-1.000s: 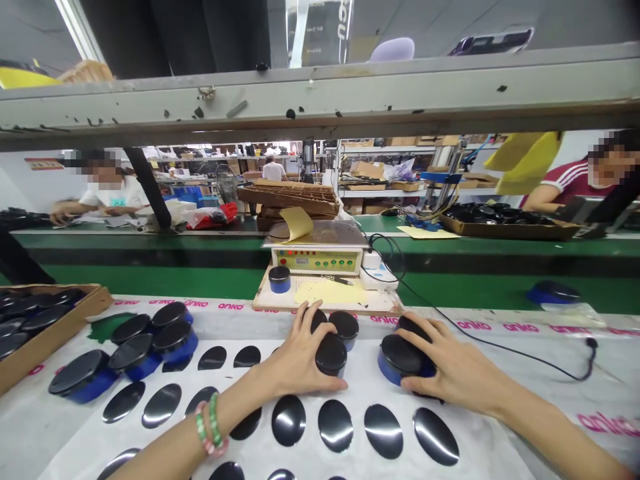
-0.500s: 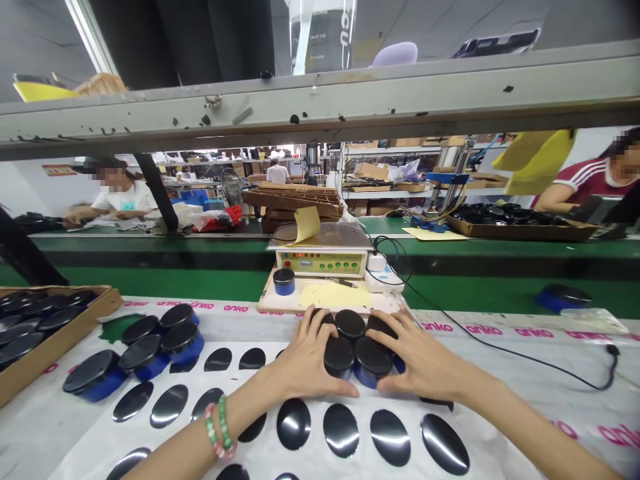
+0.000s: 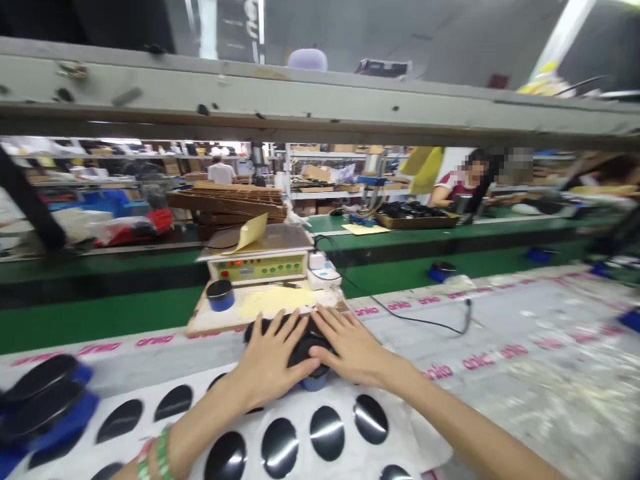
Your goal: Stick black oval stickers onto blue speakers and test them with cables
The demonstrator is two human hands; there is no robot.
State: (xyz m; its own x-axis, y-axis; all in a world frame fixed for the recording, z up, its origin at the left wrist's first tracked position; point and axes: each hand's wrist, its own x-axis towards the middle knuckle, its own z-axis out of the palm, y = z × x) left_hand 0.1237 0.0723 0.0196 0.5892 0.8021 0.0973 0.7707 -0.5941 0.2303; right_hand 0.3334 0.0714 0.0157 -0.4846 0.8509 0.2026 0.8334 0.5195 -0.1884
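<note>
Both my hands lie flat over a tight cluster of round blue pucks with black tops (image 3: 306, 352) at the middle of the bench. My left hand (image 3: 270, 360) covers the cluster's left side, fingers spread. On its right side rests my right hand (image 3: 350, 347), fingers pointing left over the black tops. Under the cluster lies a white sheet (image 3: 200, 427) carrying several glossy black oval stickers (image 3: 327, 433). More blue pucks (image 3: 45, 407) sit blurred at the far left.
A cream tester box with coloured lights (image 3: 257, 265) stands behind the cluster on a wooden board, a single blue puck (image 3: 221, 295) beside it. A black cable (image 3: 415, 322) trails right. Beyond runs a green conveyor (image 3: 450, 260); a person (image 3: 457, 183) sits across it.
My right hand has slid its pucks left against those under my left hand, and both hands now press on one cluster. The camera has swung to the right.
</note>
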